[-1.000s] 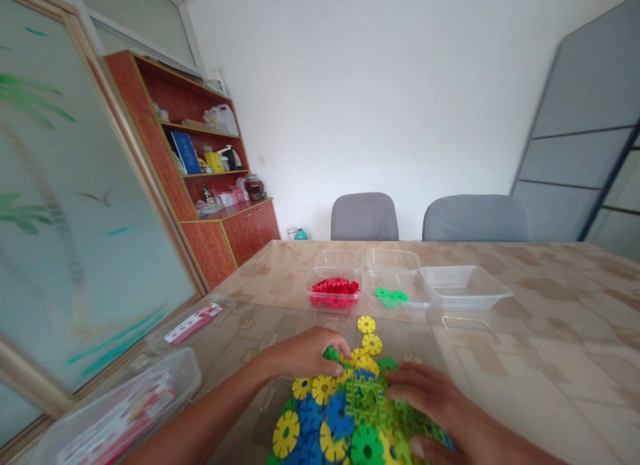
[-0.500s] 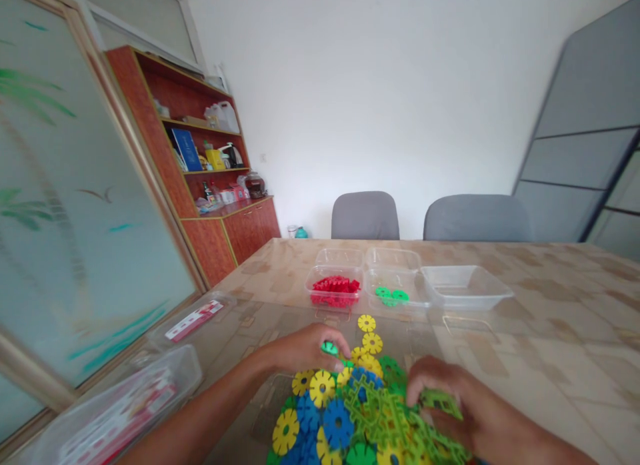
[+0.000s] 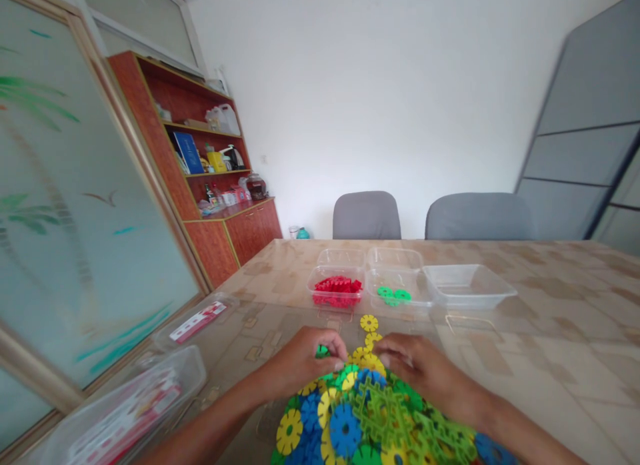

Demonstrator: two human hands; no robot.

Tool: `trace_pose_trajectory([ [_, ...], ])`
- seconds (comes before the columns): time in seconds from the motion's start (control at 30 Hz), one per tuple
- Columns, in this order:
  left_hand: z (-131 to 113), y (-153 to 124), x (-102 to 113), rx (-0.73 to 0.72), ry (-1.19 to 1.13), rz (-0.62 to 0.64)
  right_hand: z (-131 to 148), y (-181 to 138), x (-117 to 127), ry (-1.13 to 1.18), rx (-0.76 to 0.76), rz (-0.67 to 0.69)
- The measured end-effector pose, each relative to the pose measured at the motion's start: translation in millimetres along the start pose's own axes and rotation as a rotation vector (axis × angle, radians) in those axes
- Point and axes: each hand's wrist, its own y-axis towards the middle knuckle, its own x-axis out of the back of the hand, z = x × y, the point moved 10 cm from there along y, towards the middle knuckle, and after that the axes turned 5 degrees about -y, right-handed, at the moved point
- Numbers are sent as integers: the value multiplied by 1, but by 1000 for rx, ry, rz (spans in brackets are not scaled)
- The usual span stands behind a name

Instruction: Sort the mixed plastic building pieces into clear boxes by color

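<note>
A heap of flat plastic gear-shaped pieces (image 3: 360, 422) in yellow, blue and green lies on the table in front of me. My left hand (image 3: 306, 358) rests on the heap's far left edge, fingers curled over a green piece (image 3: 323, 351). My right hand (image 3: 420, 370) lies on the heap's far right side, fingers bent down onto the pieces; what they hold, if anything, is hidden. Beyond the hands stand clear tubs: one with red pieces (image 3: 337, 292), one with a few green pieces (image 3: 393, 295), and a bare one (image 3: 467, 286).
Two more clear tubs (image 3: 370, 257) stand behind the filled ones. A clear box with a red and white card (image 3: 196, 320) and a larger clear box (image 3: 120, 412) lie at the table's left. Two grey chairs (image 3: 435, 216) face the far edge. A red shelf unit (image 3: 210, 178) stands left.
My right hand has moved forward and left across the heap, toward my left hand. My left hand has stayed on the green piece, shifting slightly.
</note>
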Motion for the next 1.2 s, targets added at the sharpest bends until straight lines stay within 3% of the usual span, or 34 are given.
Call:
trace_pose_trajectory([
  [0.2,-2,-10,-2,-26,-38,-6,12,19,-33,36,43,59],
  [0.47,11,-22,10,-17,23,-60,10,19,-50,151,1,137],
  [0.7,20,-24,18,18,118,-96,10,21,-44,323,-71,131],
  [0.83,29,-27,12,50,56,-29,7,21,-44,501,-57,126],
  [1.03,33,-36,8,74,-58,61,-8,21,-46,521,-93,88],
  [1.2,38,-35,12,114,-54,1,-12,25,-41,519,-80,49],
])
